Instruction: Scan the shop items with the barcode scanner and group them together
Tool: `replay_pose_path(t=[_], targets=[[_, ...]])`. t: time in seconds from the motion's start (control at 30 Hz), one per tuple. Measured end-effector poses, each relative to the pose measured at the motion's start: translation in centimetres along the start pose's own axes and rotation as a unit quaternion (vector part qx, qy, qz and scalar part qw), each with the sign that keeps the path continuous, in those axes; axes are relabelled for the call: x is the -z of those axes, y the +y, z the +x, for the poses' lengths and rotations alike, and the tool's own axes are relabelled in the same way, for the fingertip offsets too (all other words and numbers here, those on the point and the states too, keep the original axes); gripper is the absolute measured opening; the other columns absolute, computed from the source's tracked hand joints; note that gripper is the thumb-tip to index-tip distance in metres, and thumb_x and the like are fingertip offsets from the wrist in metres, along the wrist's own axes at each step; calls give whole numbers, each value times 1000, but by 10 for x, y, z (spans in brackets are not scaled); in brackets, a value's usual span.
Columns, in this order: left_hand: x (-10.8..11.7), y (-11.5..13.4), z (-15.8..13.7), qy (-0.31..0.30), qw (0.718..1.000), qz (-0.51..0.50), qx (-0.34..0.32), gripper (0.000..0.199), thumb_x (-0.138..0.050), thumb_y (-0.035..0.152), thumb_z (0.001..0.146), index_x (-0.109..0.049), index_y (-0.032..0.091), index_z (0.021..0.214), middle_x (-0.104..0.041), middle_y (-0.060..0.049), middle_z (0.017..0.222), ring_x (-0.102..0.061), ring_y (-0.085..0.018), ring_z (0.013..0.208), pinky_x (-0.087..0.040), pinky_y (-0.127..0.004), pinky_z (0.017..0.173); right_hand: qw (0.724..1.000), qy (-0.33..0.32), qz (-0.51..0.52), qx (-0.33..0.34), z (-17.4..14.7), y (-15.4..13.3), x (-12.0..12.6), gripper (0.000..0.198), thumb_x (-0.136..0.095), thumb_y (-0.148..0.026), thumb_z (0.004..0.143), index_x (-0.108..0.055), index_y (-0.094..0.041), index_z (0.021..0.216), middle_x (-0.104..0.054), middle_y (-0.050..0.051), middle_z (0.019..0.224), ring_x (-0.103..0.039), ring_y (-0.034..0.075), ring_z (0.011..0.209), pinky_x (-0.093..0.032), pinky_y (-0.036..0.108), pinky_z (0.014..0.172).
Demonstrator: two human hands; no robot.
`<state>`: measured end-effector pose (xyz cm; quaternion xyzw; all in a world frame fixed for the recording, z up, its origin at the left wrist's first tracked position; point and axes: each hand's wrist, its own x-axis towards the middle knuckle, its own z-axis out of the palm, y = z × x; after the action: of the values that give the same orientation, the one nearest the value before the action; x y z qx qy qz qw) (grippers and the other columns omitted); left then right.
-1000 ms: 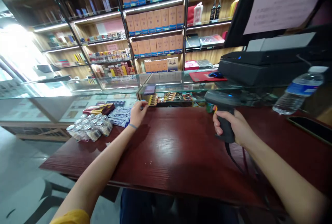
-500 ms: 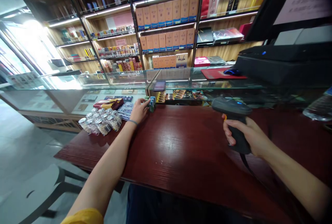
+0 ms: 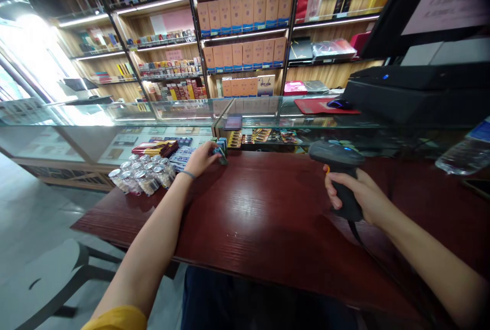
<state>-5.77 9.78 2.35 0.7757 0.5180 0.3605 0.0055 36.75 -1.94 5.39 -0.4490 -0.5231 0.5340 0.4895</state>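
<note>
My left hand [image 3: 201, 159] is closed by its fingertips on a small blue-green box [image 3: 221, 156], which is tilted; the thumb and fingers hide part of it. Right behind it, other small boxes [image 3: 222, 142] stand at the far edge of the brown table. My right hand [image 3: 362, 192] is wrapped around the handle of a black barcode scanner [image 3: 337, 153], a blue light glowing on its top. The scanner is held above the table with its head toward the left, and its cord hangs below.
Lidded jars [image 3: 147, 182] and striped packets [image 3: 181, 158] sit left of my left hand. Beyond the brown table [image 3: 248, 218] runs a glass display counter [image 3: 184, 110]. A plastic bottle [image 3: 465, 151] lies at the right, near a dark monitor [image 3: 398, 19]. A grey chair [image 3: 57, 279] stands lower left.
My left hand has drawn a small box slightly toward me from the others, and it now tilts. The right hand still holds the scanner; the whole view has shifted slightly.
</note>
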Motion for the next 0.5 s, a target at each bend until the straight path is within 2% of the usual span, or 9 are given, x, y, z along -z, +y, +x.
replay_pose_path(t=[0.1,0.23,0.3,0.4,0.5], targets=[[3,16,3,20,994,-102,-16,43,-66,41,85,-61,23,124,-68,-5,104,-63,-18,84,-52,-31,78,1000,2,-11,5,0,-2,-1,24,-69,-40,82,-58,-22,95,-56,-4,55,-48,13,37,-39,25,38],[-6,42,4,12,968,-250,3,40,-70,42,83,-63,19,115,-69,-5,102,-65,-16,81,-53,-27,70,999,-5,-27,18,-1,-3,-3,26,-69,-42,81,-57,-22,94,-55,-6,55,-47,12,36,-40,24,38],[-15,53,2,8,959,-281,19,38,-71,40,82,-62,19,112,-68,-4,98,-64,-14,75,-53,-26,67,998,-7,-56,26,-2,-1,-3,26,-70,-44,81,-57,-21,85,-56,-5,54,-48,12,36,-39,23,38],[-29,65,-1,27,953,-302,13,33,-72,36,80,-61,19,107,-67,-5,106,-66,-16,85,-56,-29,76,993,-30,-109,36,-3,3,-4,32,-68,-46,83,-53,-21,71,-57,-3,55,-51,11,38,-40,23,40],[-40,69,-3,48,951,-306,7,30,-71,32,80,-60,18,104,-66,-6,109,-66,-18,94,-56,-33,85,988,-51,-142,44,-5,6,-6,31,-68,-46,83,-53,-21,73,-58,-3,55,-51,11,38,-40,24,41]])
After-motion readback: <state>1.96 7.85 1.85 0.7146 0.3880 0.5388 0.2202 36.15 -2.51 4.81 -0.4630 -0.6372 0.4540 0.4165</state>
